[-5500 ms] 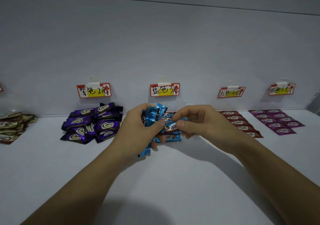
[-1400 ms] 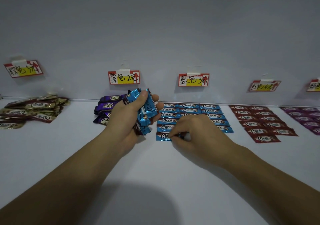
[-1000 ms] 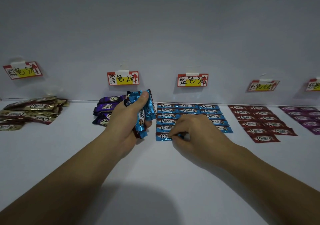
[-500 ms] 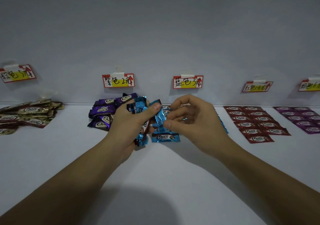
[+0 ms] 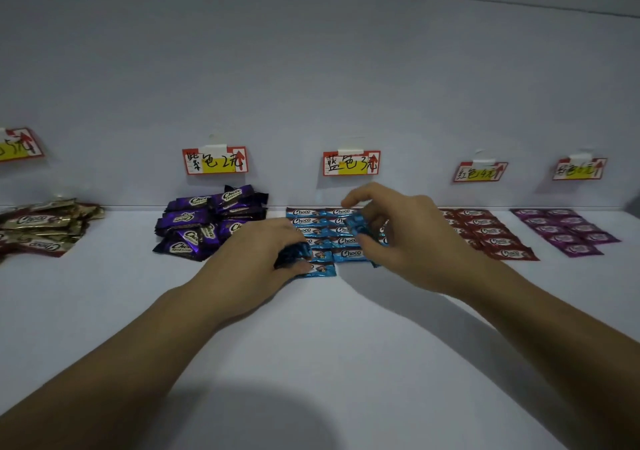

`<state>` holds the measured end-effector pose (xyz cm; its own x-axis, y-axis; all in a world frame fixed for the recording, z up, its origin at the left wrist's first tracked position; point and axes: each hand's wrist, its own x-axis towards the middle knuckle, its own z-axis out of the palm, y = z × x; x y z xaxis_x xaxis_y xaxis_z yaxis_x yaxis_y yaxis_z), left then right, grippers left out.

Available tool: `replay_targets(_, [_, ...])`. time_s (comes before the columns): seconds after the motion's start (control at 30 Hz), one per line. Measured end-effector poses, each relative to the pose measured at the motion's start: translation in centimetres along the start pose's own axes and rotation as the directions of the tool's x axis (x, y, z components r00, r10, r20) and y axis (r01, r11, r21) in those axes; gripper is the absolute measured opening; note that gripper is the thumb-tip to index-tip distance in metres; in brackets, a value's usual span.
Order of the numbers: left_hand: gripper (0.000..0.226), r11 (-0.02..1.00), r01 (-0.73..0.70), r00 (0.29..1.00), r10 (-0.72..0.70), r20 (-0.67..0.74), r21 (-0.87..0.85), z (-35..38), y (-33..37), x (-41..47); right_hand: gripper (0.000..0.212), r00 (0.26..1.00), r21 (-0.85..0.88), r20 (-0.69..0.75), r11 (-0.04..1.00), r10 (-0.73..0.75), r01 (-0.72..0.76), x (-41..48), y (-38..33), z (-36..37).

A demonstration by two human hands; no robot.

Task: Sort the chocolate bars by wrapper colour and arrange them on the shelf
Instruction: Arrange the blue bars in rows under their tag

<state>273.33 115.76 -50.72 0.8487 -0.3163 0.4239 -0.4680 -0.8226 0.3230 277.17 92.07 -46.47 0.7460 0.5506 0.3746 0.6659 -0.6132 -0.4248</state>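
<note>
Pinching one blue bar over the half-laid blue rows, the right hand works beside the left hand gripping a blue bundle; red rows and magenta rows rightward look finished, purple heap and gold heap leftward not yet.

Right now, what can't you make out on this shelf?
Head view only.
Hidden: how many blue bars the left hand grips, under its fingers.
Hidden: part of the blue rows, behind both hands.
Blurred: the single bar the right hand pinches.
Cut off: the leftmost label, by the frame edge.
</note>
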Motion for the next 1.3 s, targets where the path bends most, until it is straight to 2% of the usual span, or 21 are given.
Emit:
replay_targets(0.13, [0.027, 0.994, -0.079, 0.996, 0.075, 0.044, 0.079, 0.0, -0.3, 0.0, 0.019, 0.976, -0.109, -0.133, 0.981, -0.173, 0.159, -1.6, 2.0, 1.0])
replay_targets(0.23, [0.026, 0.991, -0.091, 0.993, 0.083, 0.083, 0.097, 0.0, -0.4, -0.1, 0.014, 0.957, -0.181, -0.038, 0.944, -0.286, 0.275, -2.0, 2.5, 1.9])
replay_targets(0.33, [0.028, 0.992, -0.077, 0.993, 0.067, 0.1, 0.101, -0.1, -0.4, -0.1, 0.015, 0.986, -0.175, 0.041, 0.971, -0.16, 0.165, -2.6, 2.2, 2.3])
replay_targets(0.4, [0.028, 0.992, -0.075, 0.993, 0.065, 0.1, 0.099, -0.1, -0.3, -0.2, 0.016, 0.996, -0.157, 0.028, 0.984, -0.084, 0.087, -3.0, 2.3, 2.4])
replay_targets(0.6, [0.029, 0.994, -0.054, 0.994, 0.044, 0.104, 0.094, -0.1, -0.4, -0.2, 0.006, 0.999, -0.122, 0.04, 0.992, 0.016, -0.011, -3.2, 2.7, 2.5])
replay_targets(0.77, [0.028, 0.995, -0.05, 0.994, 0.041, 0.1, 0.086, 0.1, -0.5, -0.1, 0.017, 1.0, -0.128, 0.006, 0.992, -0.004, 0.004, -3.1, 2.9, 3.2])
replay_targets(1.13, [0.03, 0.994, -0.035, 0.993, 0.022, 0.118, 0.108, 0.1, -0.4, -0.1, 0.015, 1.0, -0.116, -0.006, 0.993, -0.014, 0.013, -3.0, 3.1, 3.5])
replay_targets(1.23, [0.032, 0.994, 0.0, 0.99, -0.016, 0.137, 0.111, 0.0, -0.1, -0.1, 0.014, 1.0, -0.116, -0.001, 0.993, -0.013, 0.013, -3.0, 3.1, 3.7])
replay_targets(1.3, [0.033, 0.997, 0.077, 0.993, -0.078, 0.087, 0.01, -0.2, 0.3, -0.2, 0.012, 1.0, -0.112, -0.023, 0.994, -0.009, 0.006, -3.0, 2.9, 3.5])
